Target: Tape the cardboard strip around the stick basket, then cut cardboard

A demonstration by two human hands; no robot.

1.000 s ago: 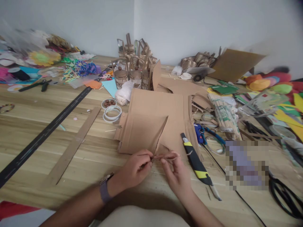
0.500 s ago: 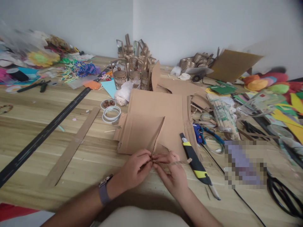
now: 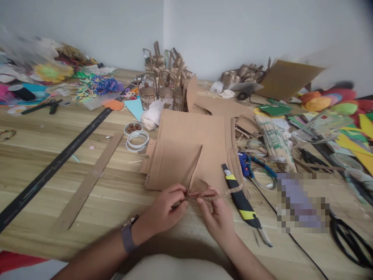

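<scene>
A thin brown cardboard strip (image 3: 234, 190) runs between my two hands, its free end sticking out to the right. My left hand (image 3: 169, 206) is closed in a pinch on the strip's left part, next to the near edge of a cardboard sheet (image 3: 192, 128). With fingertips pressed together, my right hand (image 3: 218, 214) pinches the same strip a little farther right. The fingers cover the part in between. To the right of that hand, a black and yellow utility knife (image 3: 241, 200) rests partly on the cardboard, blade end toward me.
Left of the cardboard are white rings (image 3: 137, 140), a dish of brown beads (image 3: 133, 128), a long cardboard piece (image 3: 90, 182) and a black strip (image 3: 55, 165). Small lidded baskets (image 3: 148, 95) stand behind. At right lie a blue glue gun (image 3: 244, 163), bundled sticks (image 3: 275, 142) and black-handled scissors (image 3: 351, 241).
My right hand has shifted slightly right, away from my left hand, and its fingers have moved along the strip. The strip's free end has risen a little. My left hand stays nearly still.
</scene>
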